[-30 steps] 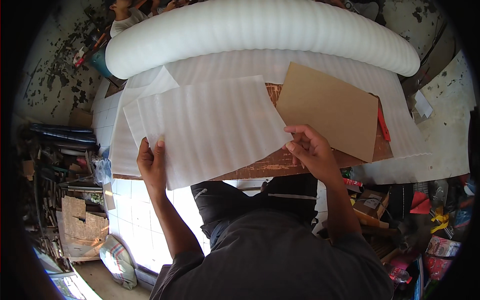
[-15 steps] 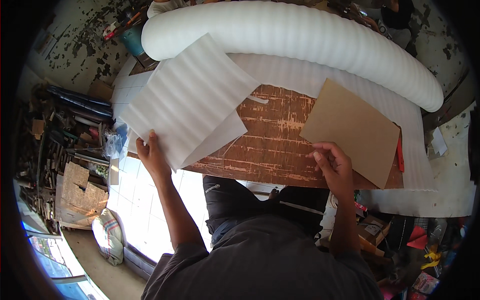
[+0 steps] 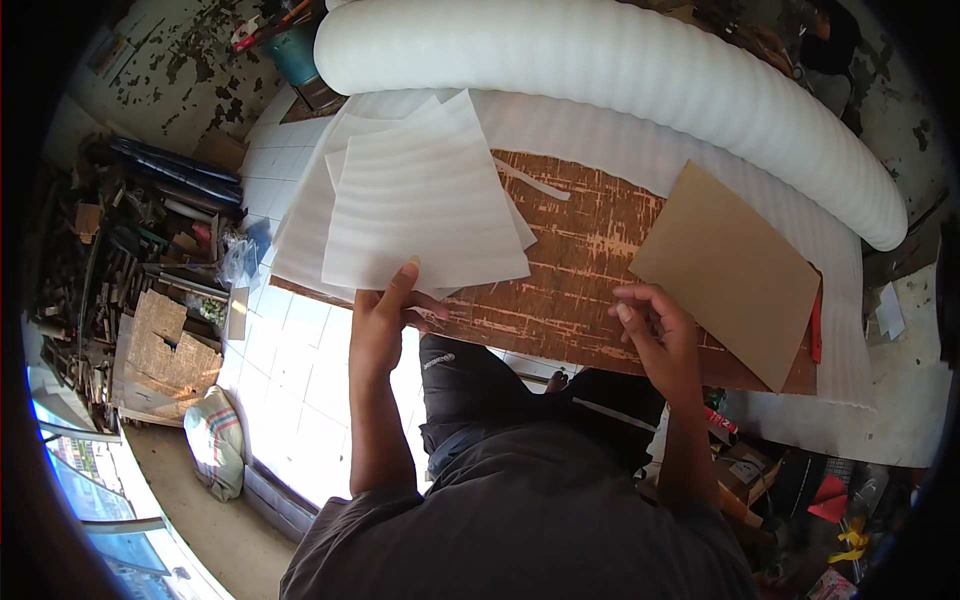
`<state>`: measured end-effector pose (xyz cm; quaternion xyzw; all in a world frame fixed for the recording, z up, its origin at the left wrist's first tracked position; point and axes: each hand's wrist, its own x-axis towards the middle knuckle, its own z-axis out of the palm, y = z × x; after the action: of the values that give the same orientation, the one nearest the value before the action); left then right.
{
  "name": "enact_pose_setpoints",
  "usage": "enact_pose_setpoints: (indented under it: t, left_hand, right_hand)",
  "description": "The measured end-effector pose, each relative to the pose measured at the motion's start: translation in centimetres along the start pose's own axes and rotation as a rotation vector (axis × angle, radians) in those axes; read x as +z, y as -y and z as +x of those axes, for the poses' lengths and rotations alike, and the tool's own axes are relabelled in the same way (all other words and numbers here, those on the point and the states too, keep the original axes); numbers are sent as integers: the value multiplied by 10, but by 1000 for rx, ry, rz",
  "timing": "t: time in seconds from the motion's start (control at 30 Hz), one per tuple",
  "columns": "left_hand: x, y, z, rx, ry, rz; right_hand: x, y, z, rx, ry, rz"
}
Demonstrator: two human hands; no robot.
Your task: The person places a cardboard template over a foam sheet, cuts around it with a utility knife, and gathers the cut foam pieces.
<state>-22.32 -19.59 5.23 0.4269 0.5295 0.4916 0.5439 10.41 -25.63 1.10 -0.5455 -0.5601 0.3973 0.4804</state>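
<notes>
My left hand (image 3: 385, 320) grips a white foam sheet (image 3: 425, 205) by its near edge, thumb on top and fingers beneath. Under that sheet lie more white foam sheets (image 3: 310, 215), fanned out over the left part of a scarred brown wooden board (image 3: 560, 320). Above the board's front edge hovers my right hand (image 3: 660, 335), empty, its fingers loosely bent and slightly apart. Closest to it is a flat tan rectangular panel (image 3: 730, 265), lying at an angle on the right. A narrow white foam strip (image 3: 535, 180) rests on the board between the sheets and the panel.
A thick roll of white foam (image 3: 600, 75) spans the far side, with its unrolled layer (image 3: 600, 135) beneath. A red object (image 3: 816, 325) pokes out beside the panel. Scrap wood (image 3: 90, 260) is piled at left, near a white sack (image 3: 213, 440). Boxes (image 3: 745, 470) stand lower right.
My left hand has moved right with the foam sheet, which has turned and now lies more squarely over the others. The right hand stays empty near the panel.
</notes>
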Motion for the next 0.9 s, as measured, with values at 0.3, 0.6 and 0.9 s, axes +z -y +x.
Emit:
enact_pose_setpoints:
  t: [0.3, 0.6, 0.9]
  left_hand:
    - [-56, -25, -18, 188, 733, 33]
    - [-58, 15, 20, 189, -390, 747]
    - [-30, 23, 21, 88, -256, 490]
  right_hand:
    - [30, 10, 24, -76, -12, -228]
    - [44, 27, 67, 45, -6, -336]
    - [96, 32, 51, 1, 367, -55]
